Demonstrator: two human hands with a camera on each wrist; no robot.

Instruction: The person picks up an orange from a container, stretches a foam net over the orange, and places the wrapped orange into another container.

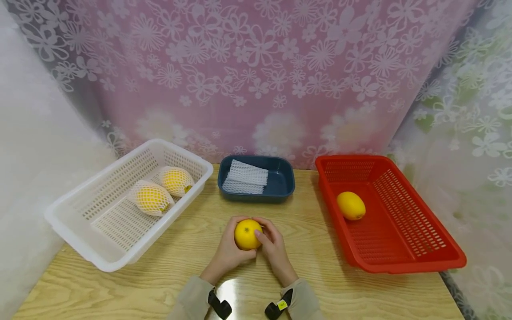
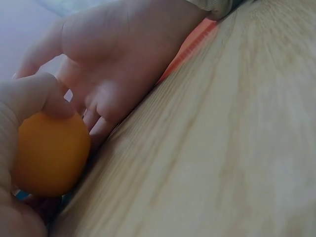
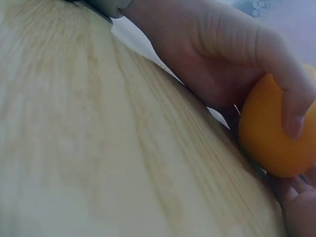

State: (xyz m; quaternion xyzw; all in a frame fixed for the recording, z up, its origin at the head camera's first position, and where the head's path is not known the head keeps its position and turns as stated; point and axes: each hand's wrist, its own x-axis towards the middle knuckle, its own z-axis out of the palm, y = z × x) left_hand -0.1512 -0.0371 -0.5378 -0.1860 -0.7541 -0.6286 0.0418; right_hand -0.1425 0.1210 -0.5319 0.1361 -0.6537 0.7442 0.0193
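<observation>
Between both hands is a smooth, round yellow fruit with a small stem mark facing up; its exact kind is unclear. My left hand curls round its left side, with the thumb along the near side. From the right, my right hand grips it, thumb on the top. The left wrist view shows the fruit close to the wooden table, with the right hand behind it. In the right wrist view, the left hand reaches across and its thumb lies over the fruit.
At left, a white basket contains two yellow fruits in foam nets. Behind the hands, a dark blue tray holds white foam nets. A red basket at right contains one bare yellow fruit. Flowered curtains hang behind.
</observation>
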